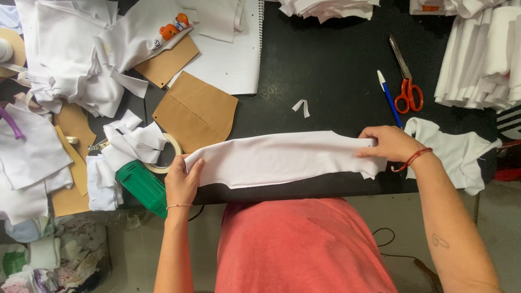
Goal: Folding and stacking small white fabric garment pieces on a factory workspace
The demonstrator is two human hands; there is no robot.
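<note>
A long strip of white fabric (282,158) lies stretched across the near edge of the black table (325,70). My left hand (182,179) presses flat on its left end, fingers spread over the cloth. At the strip's right end, my right hand (386,144) pinches the folded edge between fingers and thumb. A red cord bracelet circles the right wrist. Another white fabric piece (456,152) lies just right of my right hand.
Orange-handled scissors (406,81) and a blue pen (388,97) lie behind my right hand. Brown cardboard templates (195,111), a tape roll (168,157) and a green tool (142,187) sit at left among white fabric piles (76,49). Stacked white pieces (483,59) fill the right.
</note>
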